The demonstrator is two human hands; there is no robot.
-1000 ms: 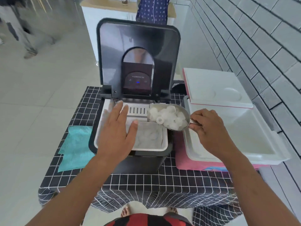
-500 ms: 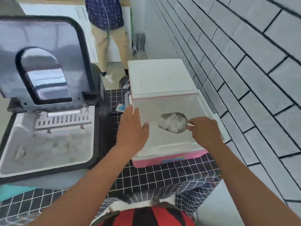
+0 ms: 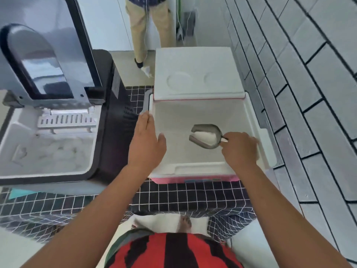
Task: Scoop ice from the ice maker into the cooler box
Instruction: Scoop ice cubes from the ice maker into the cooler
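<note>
The white cooler box with a pink base stands open at centre right, its lid tipped back. My right hand grips the handle of a metal scoop that holds ice and hangs over the box's inside, tilted. My left hand rests flat with straight fingers on the box's left rim. The black ice maker sits to the left with its lid up, and ice lies in its white basket.
A black checked cloth covers the table. A white brick wall runs close along the right. Another person's legs stand behind the table. A teal cloth peeks out under the ice maker.
My right hand carried the ice-filled scoop from the ice maker rightward over the cooler box and tilted it. My left hand left the ice maker and now rests on the box's left rim.
</note>
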